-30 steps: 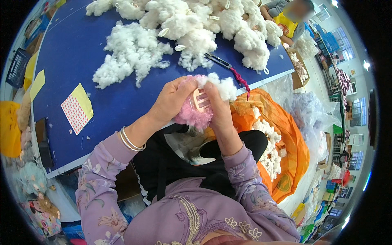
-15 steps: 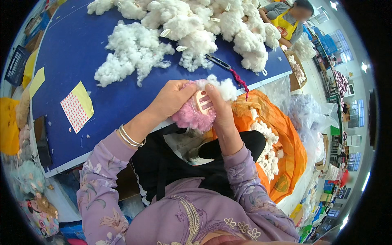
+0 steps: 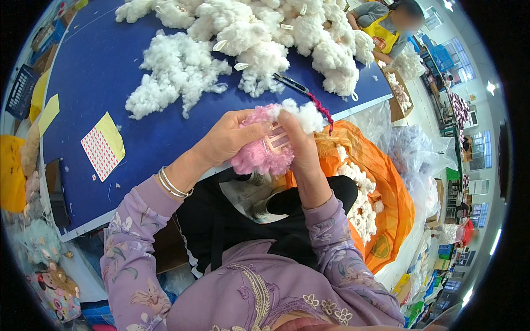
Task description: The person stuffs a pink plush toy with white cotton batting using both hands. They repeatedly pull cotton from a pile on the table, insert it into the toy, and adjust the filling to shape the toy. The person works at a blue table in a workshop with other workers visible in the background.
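Observation:
Between both hands, just off the table's near edge, is a pink curly plush piece [image 3: 258,159]. A pale slotted piece [image 3: 279,140], rigid-looking, is set in its side. White stuffing [image 3: 307,115] bulges from the top of the plush. My left hand [image 3: 232,138] grips the plush from the left, its thumb lying over the edge of the slotted piece. On the other side my right hand [image 3: 303,146] holds it, with the thumb up against the stuffing. The fingers behind the plush are hidden.
A blue table [image 3: 72,143] carries loose stuffing [image 3: 176,71], a heap of white fluffy pieces [image 3: 248,38], thread snips [image 3: 291,84] with a magenta cord, and a sticker sheet [image 3: 103,146]. An orange sack [image 3: 395,215] of white pieces stands right. A co-worker [image 3: 381,33] sits at the far right.
My left thumb has slid right onto the slotted piece, covering part of it. The plush has turned slightly in my hands. The stuffing at its top sits a little farther right.

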`<state>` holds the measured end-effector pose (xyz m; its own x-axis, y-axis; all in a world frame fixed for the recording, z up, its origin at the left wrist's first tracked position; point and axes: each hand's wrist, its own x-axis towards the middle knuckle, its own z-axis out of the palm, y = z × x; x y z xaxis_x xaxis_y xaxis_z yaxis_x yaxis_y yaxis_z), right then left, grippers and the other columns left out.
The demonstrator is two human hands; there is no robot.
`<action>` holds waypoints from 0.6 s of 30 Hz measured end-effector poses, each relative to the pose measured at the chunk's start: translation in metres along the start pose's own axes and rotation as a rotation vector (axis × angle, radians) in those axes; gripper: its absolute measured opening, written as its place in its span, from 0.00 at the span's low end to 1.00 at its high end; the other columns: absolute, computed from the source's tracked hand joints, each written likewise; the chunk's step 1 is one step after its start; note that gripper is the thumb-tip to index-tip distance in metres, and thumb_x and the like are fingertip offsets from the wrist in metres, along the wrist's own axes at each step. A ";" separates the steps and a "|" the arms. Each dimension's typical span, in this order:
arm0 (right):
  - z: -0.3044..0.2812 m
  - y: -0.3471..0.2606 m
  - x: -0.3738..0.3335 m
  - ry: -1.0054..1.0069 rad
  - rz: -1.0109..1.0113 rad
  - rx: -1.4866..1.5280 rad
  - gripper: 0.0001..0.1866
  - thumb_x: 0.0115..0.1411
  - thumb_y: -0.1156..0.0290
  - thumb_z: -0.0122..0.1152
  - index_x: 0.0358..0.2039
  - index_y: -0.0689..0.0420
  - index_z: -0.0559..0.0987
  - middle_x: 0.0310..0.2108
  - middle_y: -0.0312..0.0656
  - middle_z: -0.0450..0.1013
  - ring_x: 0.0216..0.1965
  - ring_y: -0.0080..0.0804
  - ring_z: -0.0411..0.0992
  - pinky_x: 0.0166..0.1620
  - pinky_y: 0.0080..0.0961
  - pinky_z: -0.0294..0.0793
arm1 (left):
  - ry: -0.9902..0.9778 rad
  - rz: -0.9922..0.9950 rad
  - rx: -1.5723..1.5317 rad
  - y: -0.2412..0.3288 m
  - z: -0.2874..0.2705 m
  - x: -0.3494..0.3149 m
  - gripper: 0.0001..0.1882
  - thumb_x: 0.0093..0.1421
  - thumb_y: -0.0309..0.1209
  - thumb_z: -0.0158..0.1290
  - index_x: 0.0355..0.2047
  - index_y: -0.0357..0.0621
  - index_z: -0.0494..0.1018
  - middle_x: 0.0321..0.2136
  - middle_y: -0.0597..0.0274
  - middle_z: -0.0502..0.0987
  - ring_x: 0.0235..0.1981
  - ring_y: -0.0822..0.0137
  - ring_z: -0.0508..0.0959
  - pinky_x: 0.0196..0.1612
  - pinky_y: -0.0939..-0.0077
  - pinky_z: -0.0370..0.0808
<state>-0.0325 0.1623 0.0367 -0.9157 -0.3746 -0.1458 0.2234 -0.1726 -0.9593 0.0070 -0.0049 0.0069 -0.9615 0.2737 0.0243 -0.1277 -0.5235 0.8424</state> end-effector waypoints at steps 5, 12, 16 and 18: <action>-0.004 0.000 0.008 -0.019 0.037 0.007 0.16 0.63 0.58 0.59 0.38 0.60 0.78 0.31 0.37 0.76 0.29 0.21 0.74 0.33 0.19 0.72 | 0.027 0.005 -0.039 -0.005 -0.001 0.001 0.18 0.65 0.34 0.52 0.50 0.33 0.72 0.41 0.59 0.79 0.38 0.74 0.79 0.42 0.79 0.77; -0.012 0.002 0.016 -0.085 0.063 -0.031 0.23 0.66 0.55 0.54 0.47 0.64 0.77 0.39 0.40 0.76 0.37 0.23 0.74 0.38 0.20 0.73 | 0.110 -0.030 0.046 -0.001 -0.009 0.005 0.17 0.65 0.36 0.51 0.47 0.34 0.72 0.34 0.57 0.80 0.28 0.73 0.80 0.29 0.80 0.78; -0.013 0.008 0.014 -0.064 0.061 -0.073 0.23 0.66 0.55 0.55 0.46 0.66 0.77 0.40 0.41 0.76 0.38 0.22 0.73 0.41 0.21 0.72 | 0.206 0.012 0.096 -0.005 -0.007 0.008 0.18 0.65 0.38 0.52 0.46 0.34 0.71 0.31 0.56 0.80 0.22 0.71 0.80 0.23 0.81 0.77; -0.013 0.009 0.014 -0.074 0.063 -0.047 0.23 0.66 0.56 0.55 0.46 0.66 0.77 0.40 0.41 0.76 0.38 0.23 0.74 0.41 0.21 0.73 | 0.180 0.008 0.082 -0.004 -0.007 0.007 0.17 0.66 0.38 0.51 0.46 0.35 0.72 0.31 0.56 0.80 0.22 0.72 0.80 0.23 0.80 0.77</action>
<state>-0.0478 0.1673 0.0233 -0.8729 -0.4496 -0.1892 0.2616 -0.1041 -0.9595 -0.0008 -0.0067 0.0001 -0.9914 0.1171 -0.0588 -0.1063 -0.4554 0.8839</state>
